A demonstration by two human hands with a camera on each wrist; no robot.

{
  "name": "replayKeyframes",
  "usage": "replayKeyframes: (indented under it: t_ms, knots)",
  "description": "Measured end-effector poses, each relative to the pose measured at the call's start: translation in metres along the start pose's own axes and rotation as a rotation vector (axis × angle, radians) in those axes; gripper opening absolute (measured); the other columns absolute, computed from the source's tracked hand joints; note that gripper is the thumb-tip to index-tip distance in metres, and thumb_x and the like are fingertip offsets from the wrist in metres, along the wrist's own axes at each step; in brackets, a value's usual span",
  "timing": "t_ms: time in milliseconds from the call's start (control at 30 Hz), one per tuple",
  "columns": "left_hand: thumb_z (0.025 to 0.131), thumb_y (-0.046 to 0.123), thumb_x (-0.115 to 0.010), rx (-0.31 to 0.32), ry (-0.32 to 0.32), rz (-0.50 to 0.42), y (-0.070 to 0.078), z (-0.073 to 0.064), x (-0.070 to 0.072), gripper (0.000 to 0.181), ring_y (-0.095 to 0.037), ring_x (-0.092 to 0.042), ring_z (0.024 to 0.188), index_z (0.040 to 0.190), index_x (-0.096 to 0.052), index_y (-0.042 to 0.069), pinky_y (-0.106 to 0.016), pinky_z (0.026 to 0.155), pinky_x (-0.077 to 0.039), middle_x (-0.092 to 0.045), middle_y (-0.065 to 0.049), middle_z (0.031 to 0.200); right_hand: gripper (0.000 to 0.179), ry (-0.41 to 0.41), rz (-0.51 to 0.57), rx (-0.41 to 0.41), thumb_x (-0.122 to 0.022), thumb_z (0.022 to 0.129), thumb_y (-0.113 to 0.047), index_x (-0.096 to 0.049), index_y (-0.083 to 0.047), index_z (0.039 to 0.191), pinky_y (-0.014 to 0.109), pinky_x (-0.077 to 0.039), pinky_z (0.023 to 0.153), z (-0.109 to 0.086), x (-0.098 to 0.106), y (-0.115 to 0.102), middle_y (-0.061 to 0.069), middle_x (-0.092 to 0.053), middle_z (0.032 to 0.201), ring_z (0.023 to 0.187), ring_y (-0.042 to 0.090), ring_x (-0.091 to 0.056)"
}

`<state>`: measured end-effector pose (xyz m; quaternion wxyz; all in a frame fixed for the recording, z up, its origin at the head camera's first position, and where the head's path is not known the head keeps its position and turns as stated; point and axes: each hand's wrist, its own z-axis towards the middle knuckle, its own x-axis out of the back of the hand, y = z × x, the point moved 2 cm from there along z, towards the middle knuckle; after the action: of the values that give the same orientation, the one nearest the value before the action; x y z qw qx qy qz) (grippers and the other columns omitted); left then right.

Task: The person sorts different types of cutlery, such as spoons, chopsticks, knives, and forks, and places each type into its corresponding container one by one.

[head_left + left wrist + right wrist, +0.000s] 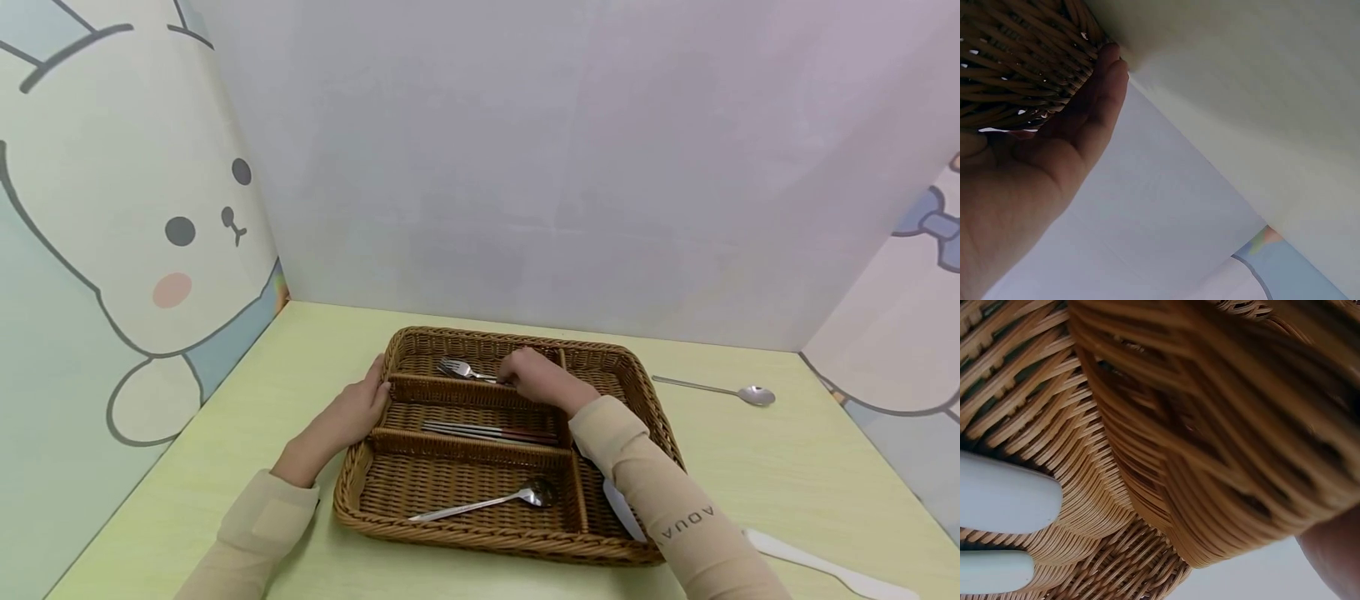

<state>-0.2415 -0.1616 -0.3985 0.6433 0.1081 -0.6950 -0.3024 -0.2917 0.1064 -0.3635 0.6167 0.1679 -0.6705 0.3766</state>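
A brown wicker basket (495, 546) with several compartments stands on the table. My left hand (358, 410) holds its left side, thumb at the rim and fingers along the outer weave (1022, 75). My right hand (542, 375) reaches into the back compartment with curled fingers, gripping a metal fork (461, 369) by its handle; the tines point left. In the right wrist view a woven divider (1222, 425) hides most of that hand. Chopsticks (480, 431) lie in the middle compartment, and a metal spoon (487, 502) lies in the front one.
White utensils (1007, 494) lie in the right compartment, partly covered by my right forearm in the head view. On the table to the right are another metal spoon (720, 390) and a white knife-shaped utensil (832, 568). A pale wall (540, 167) rises behind the table.
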Motion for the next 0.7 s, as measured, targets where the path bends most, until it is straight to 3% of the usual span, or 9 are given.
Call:
replayKeyframes:
  t_ms: [100,200,300,467,700]
  knots:
    - [0.101,0.019,-0.028,0.002,0.000,0.002,0.0005,0.0001,0.0000,0.058,-0.011,-0.030,0.038,0.145,0.001,-0.006,-0.028,0.048,-0.036,-0.041,-0.001,0.051,0.035,-0.021,0.019,-0.012,-0.044,0.084,0.017,-0.072,-0.004,0.083,0.028,-0.050,0.070,-0.0003,-0.0013,0.0002,0.011,-0.069,0.091,0.077,0.017,-0.063]
    - [0.101,0.019,-0.028,0.002,0.003,0.001,0.0007,0.0004,0.0005,0.057,-0.011,-0.030,0.038,0.144,0.000,-0.006,-0.028,0.047,-0.036,-0.039,0.000,0.050,0.038,-0.042,0.021,-0.026,-0.043,0.084,0.019,-0.072,-0.003,0.093,0.035,-0.051,0.084,-0.0007,-0.0026,-0.0005,0.014,-0.067,0.105,0.099,0.026,-0.063]
    - [0.101,0.018,-0.028,0.000,0.006,0.003,0.0008,0.0009,0.0009,0.057,-0.011,-0.029,0.038,0.144,-0.001,-0.007,-0.028,0.046,-0.035,-0.038,0.001,0.049,0.038,-0.064,0.028,-0.048,-0.042,0.084,0.019,-0.070,-0.001,0.099,0.036,-0.049,0.087,-0.0013,-0.0034,-0.0012,0.016,-0.065,0.110,0.105,0.028,-0.060]
    - [0.101,0.018,-0.028,0.002,0.004,-0.002,0.0009,0.0011,0.0006,0.057,-0.011,-0.028,0.038,0.144,-0.001,-0.007,-0.029,0.045,-0.034,-0.038,0.001,0.048,0.037,-0.082,0.021,-0.070,-0.042,0.086,0.017,-0.068,0.000,0.106,0.035,-0.049,0.087,-0.0029,-0.0030,-0.0024,0.016,-0.063,0.113,0.106,0.028,-0.059]
    - [0.101,0.019,-0.028,0.002,-0.001,-0.001,0.0015,0.0002,0.0006,0.057,-0.010,-0.028,0.037,0.144,-0.001,-0.007,-0.028,0.043,-0.035,-0.038,0.001,0.048,0.036,-0.065,-0.051,-0.074,-0.046,0.084,0.015,-0.071,-0.005,0.100,0.032,-0.052,0.079,-0.0061,0.0025,-0.0042,0.010,-0.066,0.106,0.096,0.023,-0.063]
